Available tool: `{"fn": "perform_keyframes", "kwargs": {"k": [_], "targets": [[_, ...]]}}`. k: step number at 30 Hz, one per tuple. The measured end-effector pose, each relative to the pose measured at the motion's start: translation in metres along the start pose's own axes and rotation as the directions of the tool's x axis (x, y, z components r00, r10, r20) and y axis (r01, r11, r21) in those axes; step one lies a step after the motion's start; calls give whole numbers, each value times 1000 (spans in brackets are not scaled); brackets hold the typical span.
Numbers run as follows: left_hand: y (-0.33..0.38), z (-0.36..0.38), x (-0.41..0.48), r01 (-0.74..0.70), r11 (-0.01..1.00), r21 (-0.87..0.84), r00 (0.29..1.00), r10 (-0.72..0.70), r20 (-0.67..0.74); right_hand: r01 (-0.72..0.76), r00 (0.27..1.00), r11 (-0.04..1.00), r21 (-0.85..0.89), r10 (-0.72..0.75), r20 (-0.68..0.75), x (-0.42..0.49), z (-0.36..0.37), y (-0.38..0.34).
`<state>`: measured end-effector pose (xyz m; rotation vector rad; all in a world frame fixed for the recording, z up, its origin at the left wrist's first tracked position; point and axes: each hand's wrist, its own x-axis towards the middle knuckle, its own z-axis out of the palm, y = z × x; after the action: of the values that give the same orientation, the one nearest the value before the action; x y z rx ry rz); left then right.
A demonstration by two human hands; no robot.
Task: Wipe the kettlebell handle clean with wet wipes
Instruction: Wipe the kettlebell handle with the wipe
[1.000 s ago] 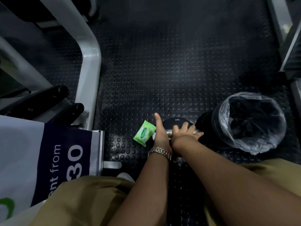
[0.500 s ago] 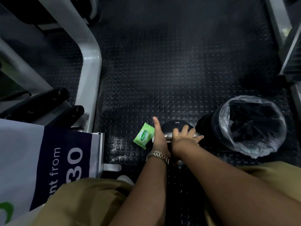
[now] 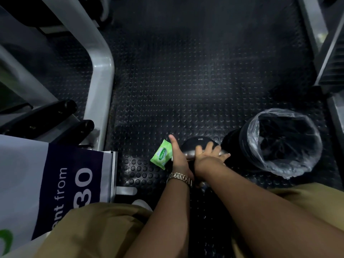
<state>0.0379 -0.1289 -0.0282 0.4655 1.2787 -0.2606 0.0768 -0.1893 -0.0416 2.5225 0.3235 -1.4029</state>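
**Both hands at the kettlebell handle, low in the frame**

The kettlebell (image 3: pixel 197 145) sat on the black studded rubber floor (image 3: pixel 186 81) just below the centre of the frame. It showed a dark rounded body with small pale lettering on top, and its shiny handle (image 3: pixel 188 154) ran across the near side. Your right hand (image 3: pixel 209 157) lay over that handle from the lower right. Its fingers were spread and fairly straight, the tips reaching onto the dark body, and it gripped nothing that I could see. Your left hand (image 3: pixel 179 158) stood edge-on at the handle's left end, thumb straight and pointing toward the top of the frame. Its fingers were hidden behind the palm, so I cannot tell whether they curled round the handle or held anything. Only a small pale sliver showed at the hand's left edge. A gold-toned watch (image 3: pixel 179 177) sat on that wrist.

Just left of your left hand, a green pack of wet wipes (image 3: pixel 161 155) lay tilted on the floor. Just right of the kettlebell stood a black bin (image 3: pixel 236 146) lined with a clear plastic bag (image 3: pixel 290 168). A grey machine frame (image 3: pixel 101 75) ran down the upper left, with two black bars (image 3: pixel 61 110) beside it. A white and navy banner (image 3: pixel 70 179) filled the lower left. Your khaki trousers (image 3: pixel 93 229) lined the bottom edge.
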Motion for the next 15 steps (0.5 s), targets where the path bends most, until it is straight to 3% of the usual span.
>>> {"fn": "perform_keyframes", "kwargs": {"k": [9,15], "targets": [[-5,-2,-4,-15,1000,7,997,14,76,-8,1000,1000,-2,8,-7,1,1,-1],[-1,-12,1,-20,992,127,999,14,43,3,1000,1000,-26,-4,-17,-1,2,0]]}}
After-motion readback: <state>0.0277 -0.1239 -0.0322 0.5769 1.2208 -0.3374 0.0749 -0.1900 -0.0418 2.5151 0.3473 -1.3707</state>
